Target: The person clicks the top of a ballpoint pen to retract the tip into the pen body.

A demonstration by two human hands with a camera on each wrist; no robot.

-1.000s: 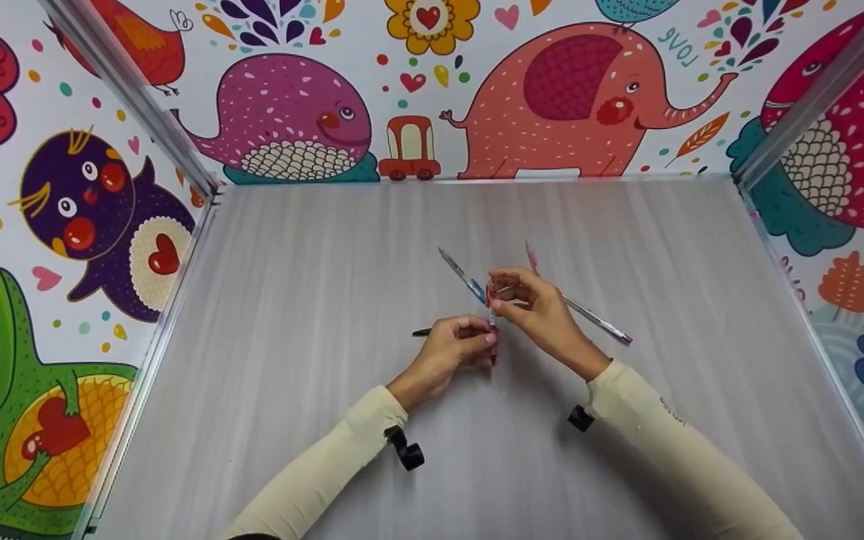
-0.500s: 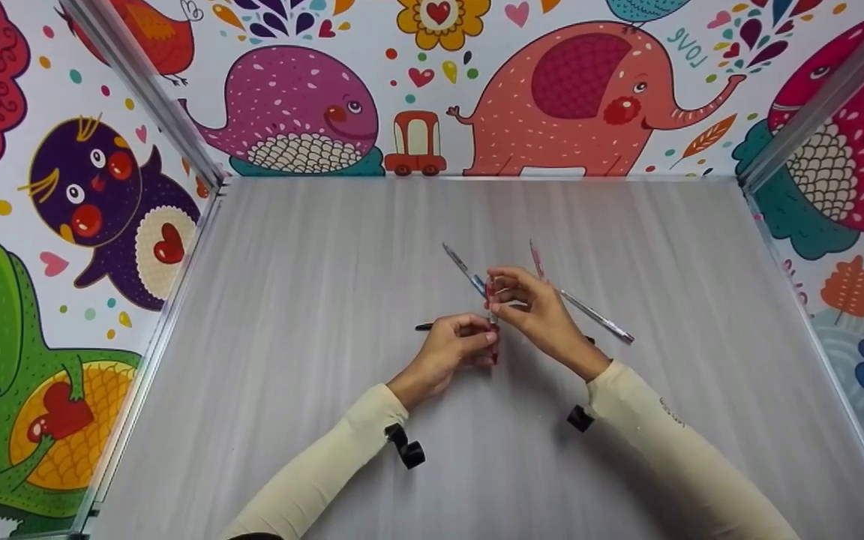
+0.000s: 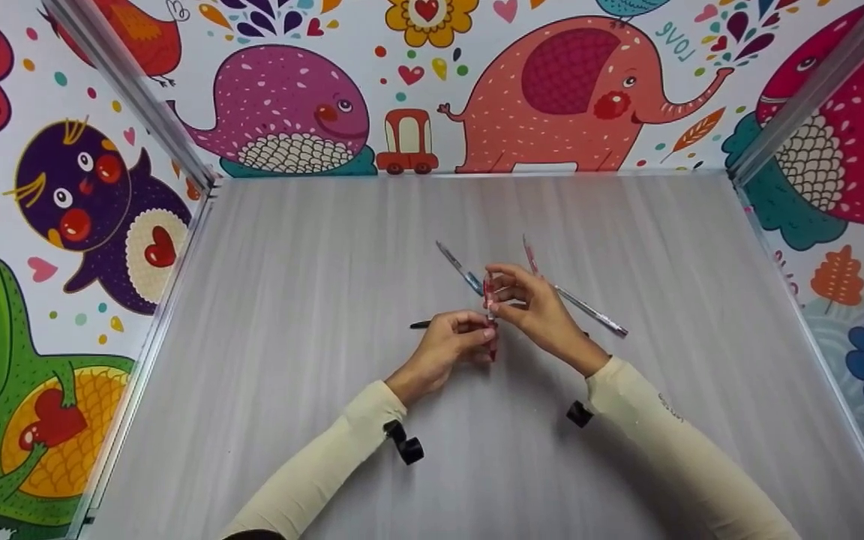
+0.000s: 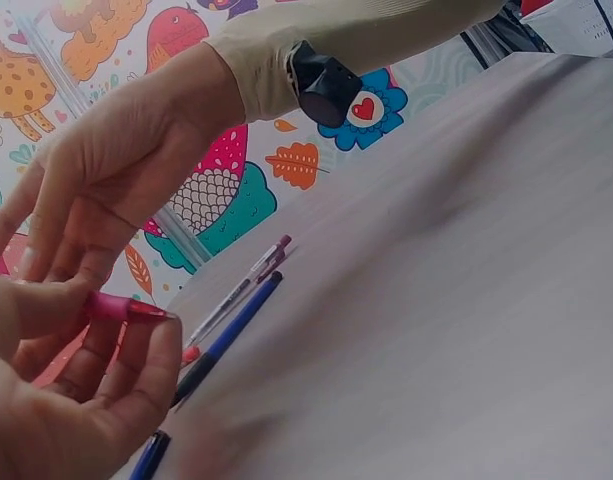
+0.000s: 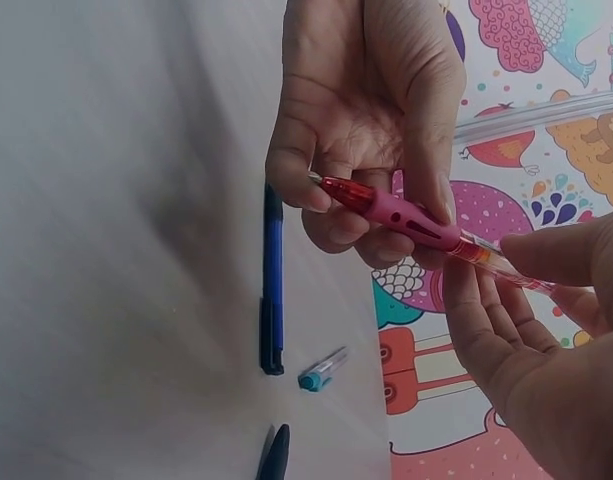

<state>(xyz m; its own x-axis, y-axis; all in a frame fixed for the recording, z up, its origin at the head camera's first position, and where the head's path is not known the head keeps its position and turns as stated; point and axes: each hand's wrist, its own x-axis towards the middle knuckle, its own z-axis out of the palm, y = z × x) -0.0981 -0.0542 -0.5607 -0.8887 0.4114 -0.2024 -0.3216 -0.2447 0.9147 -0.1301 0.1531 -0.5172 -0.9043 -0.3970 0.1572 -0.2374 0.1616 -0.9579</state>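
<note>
Both hands hold a pen [image 5: 416, 221] with a clear barrel, a pink grip and a red tip, raised above the table. My left hand [image 3: 443, 349] pinches it at the pink grip, with the tip pointing toward me in the head view. Farther up the barrel, my right hand [image 3: 541, 311] holds the pen between thumb and fingers. Behind the hands lies a clear pen with a blue end [image 3: 456, 262]. A black pen end [image 3: 420, 325] sticks out left of my left hand.
Right of my right hand lie a clear pen with a dark red end [image 3: 593, 311] and a pinkish pen [image 3: 531, 255]. A blue pen with black ends [image 4: 231, 335] shows in the left wrist view. Printed wall panels [image 3: 417, 90] border the table [image 3: 312, 247].
The head view has shifted slightly. Both hands stay on the pen in almost the same pose.
</note>
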